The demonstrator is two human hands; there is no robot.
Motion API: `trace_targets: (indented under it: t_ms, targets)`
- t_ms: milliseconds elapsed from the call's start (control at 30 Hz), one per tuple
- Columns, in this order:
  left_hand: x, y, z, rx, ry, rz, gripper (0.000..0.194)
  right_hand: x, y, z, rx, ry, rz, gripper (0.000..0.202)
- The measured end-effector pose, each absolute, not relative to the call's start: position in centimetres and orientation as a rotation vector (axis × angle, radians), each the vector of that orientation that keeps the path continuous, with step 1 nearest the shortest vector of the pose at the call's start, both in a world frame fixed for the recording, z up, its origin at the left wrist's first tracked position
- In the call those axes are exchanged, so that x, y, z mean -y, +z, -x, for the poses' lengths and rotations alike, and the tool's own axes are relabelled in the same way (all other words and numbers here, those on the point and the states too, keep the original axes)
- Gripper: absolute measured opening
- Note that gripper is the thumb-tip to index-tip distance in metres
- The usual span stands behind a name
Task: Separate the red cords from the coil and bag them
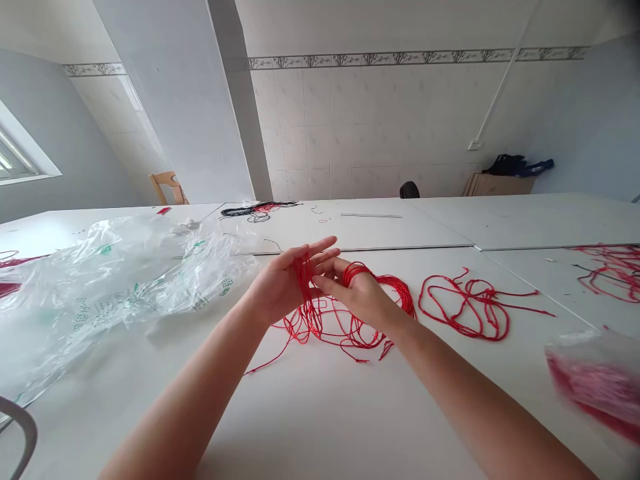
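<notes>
My left hand (276, 285) is raised over the table, palm turned inward and fingers stretched toward my right hand. A bunch of red cord (311, 313) hangs down from between its thumb and fingers. My right hand (361, 292) meets it, fingers bent and thumb against the hanging strands. More red strands loop over the back of the right hand. Below both hands, the loose cord lies tangled on the table, with several knotted ends. To the right lies a separate looped bundle of red cord (465, 307).
Crumpled clear plastic bags (150, 273) cover the left of the white table (310, 420). Black cord (250, 210) and a thin strip (371, 215) lie farther back. At right are more red cords (613, 273) and a bag of red material (595, 383).
</notes>
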State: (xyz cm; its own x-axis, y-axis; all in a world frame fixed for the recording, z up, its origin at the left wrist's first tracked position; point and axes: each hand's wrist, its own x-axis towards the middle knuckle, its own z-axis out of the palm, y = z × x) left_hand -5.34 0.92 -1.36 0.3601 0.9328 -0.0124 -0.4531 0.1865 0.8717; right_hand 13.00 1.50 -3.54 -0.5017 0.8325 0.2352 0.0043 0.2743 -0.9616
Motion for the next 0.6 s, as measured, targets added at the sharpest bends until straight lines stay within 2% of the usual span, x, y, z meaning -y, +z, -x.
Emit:
trace_targets:
  t_ms: [233,433,600]
  targets:
    - [-0.9,-1.4,5.3,-0.609,1.061,-0.952,0.035,-2.0,-3.3,-13.3,1.610,1.373,0.712,0.017]
    - [-1.1,-1.3,5.8,-0.551,1.045,-0.941,0.038,-4.2,-0.8,-17.2,0.940,1.587,0.429,0.020]
    - [-1.0,-1.1,5.8,-0.582,1.077,-0.912,0.038,-5.0,1.0,-21.4,0.762,1.422,0.284,0.022]
